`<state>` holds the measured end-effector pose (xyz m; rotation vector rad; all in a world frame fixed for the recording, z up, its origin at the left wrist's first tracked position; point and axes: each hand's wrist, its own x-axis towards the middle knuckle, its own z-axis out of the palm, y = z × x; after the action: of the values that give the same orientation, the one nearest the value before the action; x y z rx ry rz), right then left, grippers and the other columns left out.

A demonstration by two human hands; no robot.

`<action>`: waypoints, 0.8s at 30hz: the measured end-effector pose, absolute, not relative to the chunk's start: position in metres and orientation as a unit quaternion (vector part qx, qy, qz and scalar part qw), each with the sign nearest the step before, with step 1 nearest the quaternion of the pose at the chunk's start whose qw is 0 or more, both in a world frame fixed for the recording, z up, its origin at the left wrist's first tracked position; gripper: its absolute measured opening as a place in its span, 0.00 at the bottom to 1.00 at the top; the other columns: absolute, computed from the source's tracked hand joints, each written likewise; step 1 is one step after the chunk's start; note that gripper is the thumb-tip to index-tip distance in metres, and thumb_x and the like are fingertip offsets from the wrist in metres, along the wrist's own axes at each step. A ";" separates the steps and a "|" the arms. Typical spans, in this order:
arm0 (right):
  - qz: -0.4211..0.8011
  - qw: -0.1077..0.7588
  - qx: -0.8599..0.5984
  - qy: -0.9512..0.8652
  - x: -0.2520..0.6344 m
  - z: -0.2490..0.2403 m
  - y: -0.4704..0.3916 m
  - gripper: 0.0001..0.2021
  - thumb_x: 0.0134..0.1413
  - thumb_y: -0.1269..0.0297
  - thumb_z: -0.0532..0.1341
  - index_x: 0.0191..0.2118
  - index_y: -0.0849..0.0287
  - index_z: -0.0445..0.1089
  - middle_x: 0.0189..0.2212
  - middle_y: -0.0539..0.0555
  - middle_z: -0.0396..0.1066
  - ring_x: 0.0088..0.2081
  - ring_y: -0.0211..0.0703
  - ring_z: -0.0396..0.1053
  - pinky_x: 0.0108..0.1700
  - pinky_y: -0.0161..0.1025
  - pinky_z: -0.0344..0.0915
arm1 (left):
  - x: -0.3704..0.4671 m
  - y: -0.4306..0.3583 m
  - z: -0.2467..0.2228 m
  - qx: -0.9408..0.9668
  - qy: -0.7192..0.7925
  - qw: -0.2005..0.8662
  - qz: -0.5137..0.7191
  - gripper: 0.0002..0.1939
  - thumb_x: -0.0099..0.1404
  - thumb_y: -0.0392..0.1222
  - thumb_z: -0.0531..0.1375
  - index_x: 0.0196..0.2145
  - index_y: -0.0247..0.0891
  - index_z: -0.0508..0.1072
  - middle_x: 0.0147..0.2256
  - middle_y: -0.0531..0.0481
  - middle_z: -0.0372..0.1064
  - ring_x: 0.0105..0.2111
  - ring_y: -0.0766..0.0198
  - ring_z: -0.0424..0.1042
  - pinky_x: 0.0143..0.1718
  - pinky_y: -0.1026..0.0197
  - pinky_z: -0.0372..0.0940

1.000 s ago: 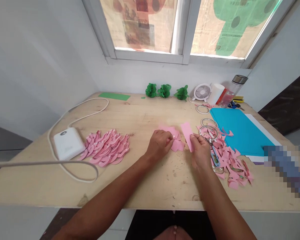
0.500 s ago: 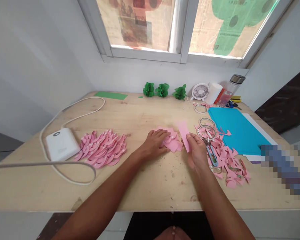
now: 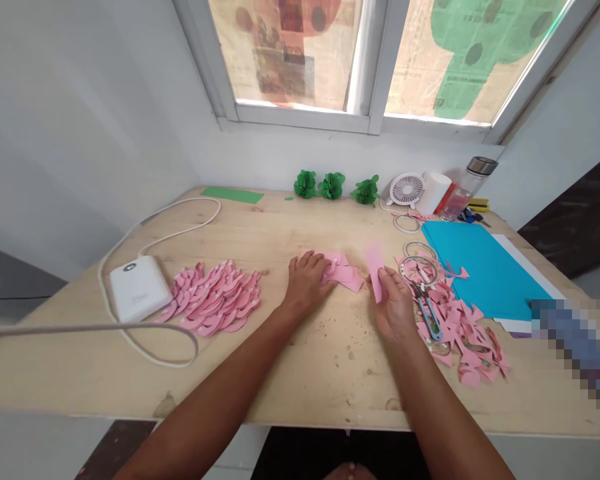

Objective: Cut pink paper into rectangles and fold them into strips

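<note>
My left hand [image 3: 307, 280] lies with spread fingers on the left part of a small pile of pink paper pieces [image 3: 349, 275] at the middle of the table. To its right, my right hand [image 3: 394, 303] pinches a pink paper strip [image 3: 375, 267] that stands up from the fingers. Many cut, wavy pink paper shapes [image 3: 215, 297] are heaped at the left. Pink offcuts [image 3: 473, 340] lie right of my right hand, with a blue-handled cutter or scissors [image 3: 431, 320] and tape rings [image 3: 419, 268] on top of them.
A white power bank [image 3: 139, 290] with a looping cable sits at the left. Three green paper figures [image 3: 331, 186], a small fan [image 3: 407, 189], a white roll [image 3: 435, 192] and a glass bottle [image 3: 467, 190] stand at the back. Blue sheets [image 3: 485, 270] lie at the right.
The view has shifted slightly. My left hand has moved a little left on the pink pile, uncovering more paper. My right hand still holds the strip, which looks narrower and more upright.
</note>
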<state>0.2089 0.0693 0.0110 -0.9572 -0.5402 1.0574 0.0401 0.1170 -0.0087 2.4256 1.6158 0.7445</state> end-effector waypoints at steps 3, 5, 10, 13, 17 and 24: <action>0.487 0.721 -0.430 -0.241 0.208 0.012 0.066 0.13 0.37 0.60 0.71 0.30 0.57 0.71 0.26 0.47 0.73 0.29 0.37 0.71 0.36 0.37 0.69 | 0.041 0.115 -0.009 0.808 0.526 0.065 0.258 0.16 0.59 0.43 0.61 0.46 0.43 0.70 0.55 0.43 0.66 0.60 0.46 0.56 0.60 0.39 0.46; 0.493 0.719 -0.429 -0.236 0.206 0.012 0.065 0.12 0.37 0.60 0.71 0.30 0.57 0.71 0.26 0.47 0.73 0.28 0.36 0.70 0.36 0.35 0.69 | 0.042 0.114 -0.009 0.809 0.519 0.064 0.267 0.16 0.58 0.41 0.62 0.45 0.43 0.70 0.54 0.44 0.67 0.60 0.46 0.56 0.60 0.38 0.44; 0.499 0.720 -0.428 -0.224 0.203 0.012 0.063 0.14 0.34 0.60 0.72 0.30 0.57 0.72 0.26 0.46 0.73 0.29 0.35 0.70 0.35 0.33 0.68 | 0.043 0.112 -0.007 0.809 0.507 0.065 0.290 0.14 0.55 0.38 0.62 0.41 0.43 0.70 0.52 0.45 0.69 0.60 0.46 0.57 0.61 0.39 0.44; 0.499 0.720 -0.429 -0.222 0.202 0.011 0.063 0.15 0.33 0.60 0.73 0.30 0.57 0.73 0.27 0.47 0.74 0.30 0.37 0.71 0.36 0.34 0.68 | 0.044 0.111 -0.006 0.802 0.507 0.068 0.307 0.11 0.56 0.37 0.61 0.38 0.43 0.69 0.49 0.46 0.70 0.58 0.47 0.59 0.60 0.40 0.45; 0.502 0.717 -0.432 -0.219 0.201 0.011 0.062 0.15 0.32 0.59 0.73 0.30 0.58 0.73 0.27 0.48 0.74 0.30 0.38 0.70 0.36 0.35 0.67 | 0.043 0.113 -0.003 0.778 0.525 0.073 0.336 0.06 0.57 0.36 0.60 0.34 0.42 0.68 0.42 0.47 0.72 0.55 0.49 0.63 0.57 0.44 0.51; 0.507 0.713 -0.436 -0.213 0.200 0.011 0.061 0.16 0.31 0.58 0.73 0.29 0.58 0.73 0.27 0.48 0.75 0.31 0.38 0.70 0.36 0.34 0.67 | 0.037 0.119 0.000 0.733 0.562 0.083 0.373 0.04 0.57 0.37 0.59 0.27 0.40 0.65 0.34 0.49 0.70 0.43 0.55 0.68 0.48 0.52 0.58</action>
<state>0.2003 0.0615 0.0114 -0.9653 -0.4716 1.1239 0.0372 0.1190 0.0003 2.1893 1.6791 1.1140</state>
